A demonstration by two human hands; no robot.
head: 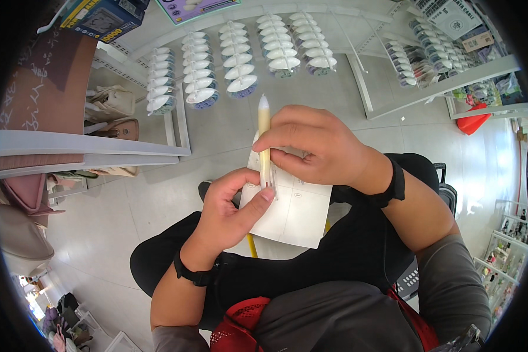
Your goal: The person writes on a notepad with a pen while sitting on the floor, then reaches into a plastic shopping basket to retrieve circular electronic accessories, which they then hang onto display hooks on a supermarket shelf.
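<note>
Between my two hands is a pale yellow pen (264, 121) with a whitish tip, pointing away from me. The fingers and thumb of my right hand (319, 145) pinch its barrel near the middle. My left hand (233, 207) grips the clear clip end with thumb and forefinger. Beneath the pen lies a white printed sheet or booklet (286, 220) with ruled lines and small printed marks. It sits above my knees, and my hands cover part of it. What supports the sheet is mostly hidden.
White hooks hold rows of packaged goods (240, 59) ahead. A white shelf rail (92, 147) crosses the left side, with bags (110, 103) behind it. A metal frame (444, 86) with hanging packets stands at the right. Glossy floor tiles (101, 220) spread around my legs.
</note>
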